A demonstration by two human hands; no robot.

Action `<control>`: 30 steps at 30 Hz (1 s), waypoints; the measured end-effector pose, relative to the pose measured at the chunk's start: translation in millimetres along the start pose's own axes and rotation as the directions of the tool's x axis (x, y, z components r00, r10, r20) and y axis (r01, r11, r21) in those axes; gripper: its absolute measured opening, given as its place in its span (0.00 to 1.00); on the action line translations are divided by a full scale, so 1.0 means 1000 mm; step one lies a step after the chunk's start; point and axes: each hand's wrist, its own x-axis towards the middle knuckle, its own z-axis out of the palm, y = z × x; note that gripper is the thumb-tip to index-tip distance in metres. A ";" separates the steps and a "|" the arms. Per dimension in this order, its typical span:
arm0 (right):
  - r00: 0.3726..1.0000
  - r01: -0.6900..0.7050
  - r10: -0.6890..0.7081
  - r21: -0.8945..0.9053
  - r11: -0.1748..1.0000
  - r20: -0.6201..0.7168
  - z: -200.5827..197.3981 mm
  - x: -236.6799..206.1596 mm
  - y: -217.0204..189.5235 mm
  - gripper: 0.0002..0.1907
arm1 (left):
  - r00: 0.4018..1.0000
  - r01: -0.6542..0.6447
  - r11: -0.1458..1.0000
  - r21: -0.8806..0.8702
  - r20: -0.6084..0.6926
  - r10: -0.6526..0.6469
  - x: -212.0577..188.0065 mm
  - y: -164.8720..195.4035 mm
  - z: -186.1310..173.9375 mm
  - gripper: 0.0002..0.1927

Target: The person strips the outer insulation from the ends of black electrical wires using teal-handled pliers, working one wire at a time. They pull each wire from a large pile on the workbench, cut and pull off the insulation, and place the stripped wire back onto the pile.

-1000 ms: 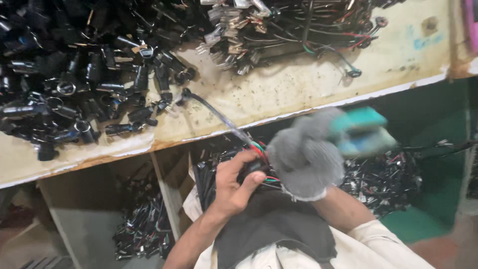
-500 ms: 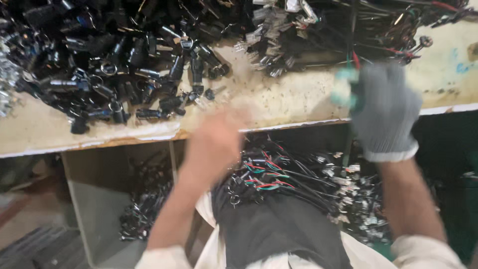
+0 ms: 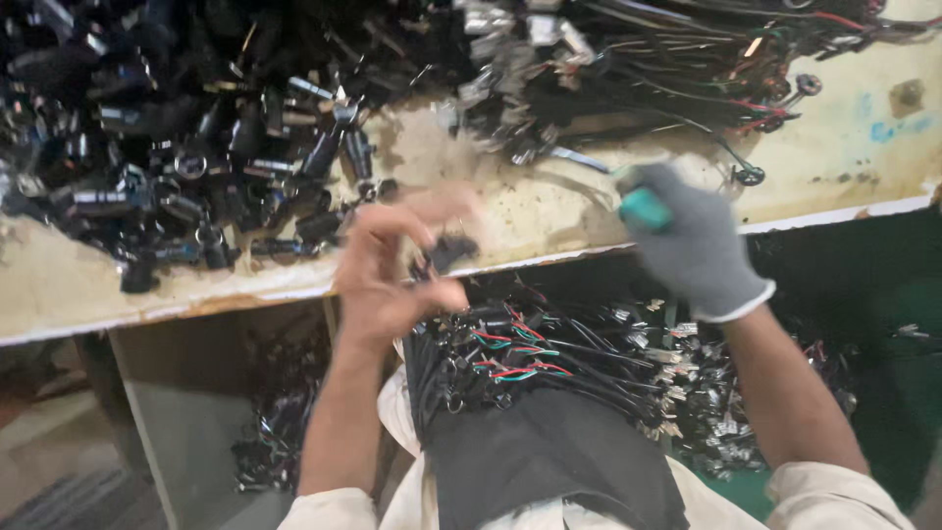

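A worn pale workbench [image 3: 589,211] carries heaped black parts [image 3: 177,157] and tangled wire harnesses [image 3: 677,59]; a wire bundle [image 3: 530,358] lies across the lap; the gloved right hand [image 3: 692,240] grips a teal-handled tool [image 3: 643,206]; the bare left hand [image 3: 392,270] pinches a small black connector [image 3: 449,250] at the bench edge.

Two hands, one bare [image 3: 392,270] and one gloved [image 3: 692,245], one teal-handled tool [image 3: 643,206].

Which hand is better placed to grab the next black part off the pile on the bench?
Left, probably. The bare left hand sits beside the pile of black parts, though it already pinches a small black connector. The gloved right hand is farther off, gripping a green-handled tool.
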 end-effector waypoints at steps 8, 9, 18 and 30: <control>0.953 0.276 -0.296 0.223 0.935 0.059 -0.002 -0.033 -0.034 0.10 | 0.812 0.556 0.831 0.032 0.193 -0.551 -0.070 -0.035 0.050 0.21; 0.909 0.382 -0.399 0.146 0.913 0.117 0.000 -0.033 -0.036 0.10 | 0.893 0.383 0.911 0.152 0.192 -0.407 -0.071 -0.034 0.052 0.19; 0.936 -0.131 0.352 0.947 0.292 0.021 0.026 -0.049 -0.067 0.07 | 0.932 0.305 0.916 0.261 0.115 -0.343 -0.063 -0.012 0.056 0.17; 0.948 -0.318 0.281 0.530 0.786 0.153 0.019 -0.048 -0.072 0.12 | 0.975 0.020 0.839 0.543 0.175 -0.136 -0.070 -0.019 0.066 0.24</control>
